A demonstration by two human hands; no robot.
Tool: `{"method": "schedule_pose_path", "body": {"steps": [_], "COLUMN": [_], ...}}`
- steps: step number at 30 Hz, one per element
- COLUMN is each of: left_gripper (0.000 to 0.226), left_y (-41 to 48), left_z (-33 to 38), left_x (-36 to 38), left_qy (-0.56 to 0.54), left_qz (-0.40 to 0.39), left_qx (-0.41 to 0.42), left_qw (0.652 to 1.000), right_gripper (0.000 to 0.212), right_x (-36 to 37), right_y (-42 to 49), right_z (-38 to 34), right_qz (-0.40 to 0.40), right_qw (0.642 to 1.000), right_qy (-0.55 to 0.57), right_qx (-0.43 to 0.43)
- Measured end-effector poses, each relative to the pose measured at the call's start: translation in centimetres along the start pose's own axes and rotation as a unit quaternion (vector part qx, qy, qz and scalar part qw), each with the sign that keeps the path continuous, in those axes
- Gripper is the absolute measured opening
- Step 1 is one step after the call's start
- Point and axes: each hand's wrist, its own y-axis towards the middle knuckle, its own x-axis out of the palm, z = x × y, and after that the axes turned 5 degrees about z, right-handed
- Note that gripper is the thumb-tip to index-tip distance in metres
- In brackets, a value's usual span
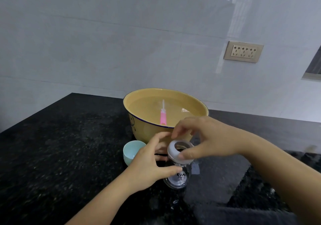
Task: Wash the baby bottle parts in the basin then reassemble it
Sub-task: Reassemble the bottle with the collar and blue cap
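Head view: left hand (149, 162) grips the clear bottle (177, 177), fingers curled round it. Right hand (203, 137) pinches the white collar ring (180, 152) on its neck, before the yellow basin (165, 108).

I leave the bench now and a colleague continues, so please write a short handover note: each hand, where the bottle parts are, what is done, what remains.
Left hand grips the clear bottle, upright beside the grey cloth.
Right hand pinches the white collar ring on the bottle's neck; screwing on or off, cannot tell.
Ring hole is open, no teat seen.
Pink brush lies in the water-filled basin; blue cap stands on the counter, left of the bottle.
Done: cannot confirm washing. Left: teat, ring, cap.
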Motion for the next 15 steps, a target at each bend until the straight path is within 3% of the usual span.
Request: {"method": "schedule_pose_path", "body": {"steps": [4,9,12,15], "left_gripper": [0.072,0.078,0.079,0.077], "left_y": [-0.07,0.03,0.01,0.03], "left_z": [0.07,-0.01,-0.05,-0.02], "left_x": [0.00,0.05,0.02,0.06], "left_qy": [0.001,-0.005,-0.006,-0.003], "left_qz": [-0.001,0.002,0.003,0.003], "left_qx": [0.003,-0.007,-0.009,-0.004], "left_qw": [1.000,1.000,1.000,1.000], "right_gripper": [0.035,0.055,0.055,0.051], "right_x": [0.35,0.34,0.53,0.97], "right_y": [-0.05,-0.22,-0.47,-0.31], "right_z": [0.19,-0.01,-0.11,-0.16], "right_qz": [-0.008,0.007,-0.023,-0.001], "right_qw": [1.000,0.998,0.999,0.997], "right_qy": [-0.016,-0.067,-0.047,-0.077], "right_qx": [0.004,0.005,-0.006,0.017]}}
